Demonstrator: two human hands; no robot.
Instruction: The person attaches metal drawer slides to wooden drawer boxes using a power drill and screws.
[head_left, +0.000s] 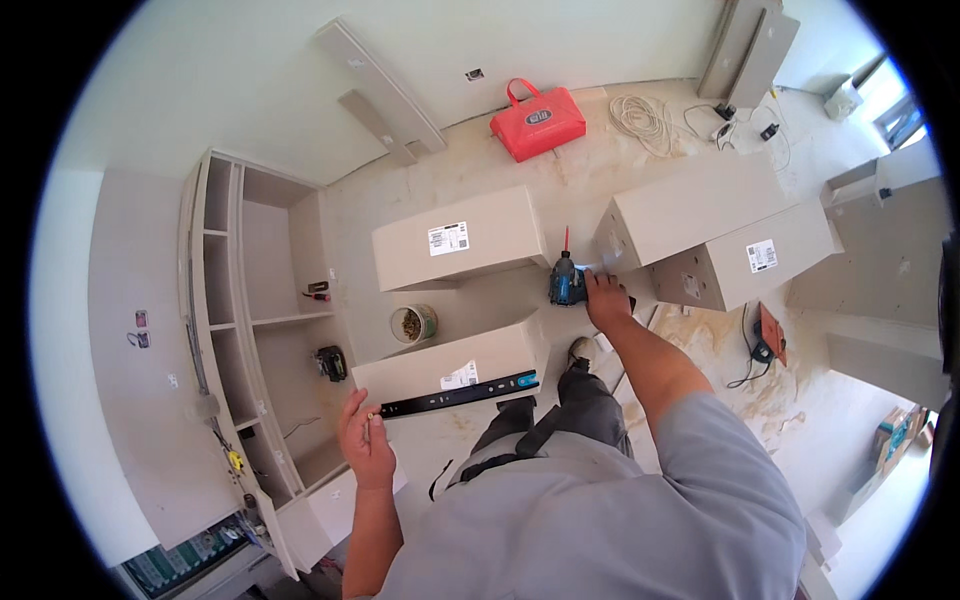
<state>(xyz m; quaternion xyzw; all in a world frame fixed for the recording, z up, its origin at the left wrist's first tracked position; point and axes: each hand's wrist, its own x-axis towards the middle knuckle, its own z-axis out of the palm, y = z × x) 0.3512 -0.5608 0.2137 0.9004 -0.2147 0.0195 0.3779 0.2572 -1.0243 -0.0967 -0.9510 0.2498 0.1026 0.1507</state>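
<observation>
Can barely see handle of blue power driver (566, 283), 3 o'clock, under right hand (608, 302) wrapped round it. Can't tell pinch from touch for left hand (368, 445), half-curled, 7 o'clock, at end of black drawer slide (460, 395), 6 o'clock, along beige box (470, 350). See pale stained floor (580, 185), open cabinet (275, 240) 9 o'clock.

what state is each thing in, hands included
left hand: fingers curled at the slide's left end
right hand: closed around the drill
drill: held, red bit fitted
slide: lying along a box's near edge; whether locked, cannot tell
bucket: uncovered, small pieces inside
bag: handle up
cable: coiled
cabinet: open-fronted
</observation>
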